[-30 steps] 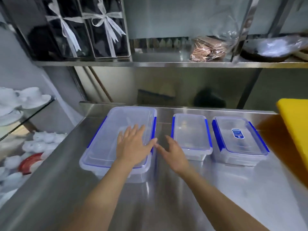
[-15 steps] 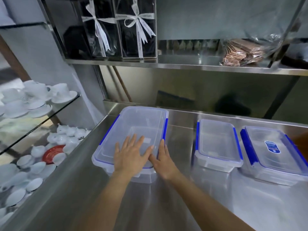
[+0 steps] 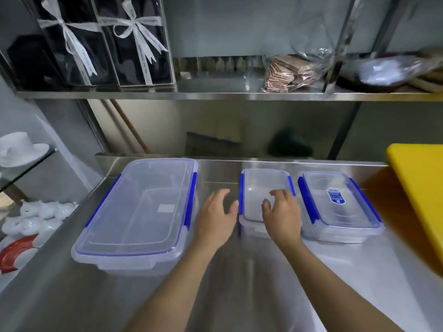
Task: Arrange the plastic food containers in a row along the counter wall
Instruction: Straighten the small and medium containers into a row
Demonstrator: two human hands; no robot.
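Moved off big container (image 3: 136, 212) to middle container (image 3: 263, 195); left hand (image 3: 215, 216) spread beside it, right hand (image 3: 282, 212) loosely open on lid.

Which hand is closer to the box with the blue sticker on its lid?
The right hand. It rests on the small middle container, right beside the stickered container. The left hand hovers farther away, over the bare counter left of the middle container.

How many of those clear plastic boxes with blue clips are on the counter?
3. The large container sits at the left, the small container in the middle under the right hand, and the labelled container at the right.
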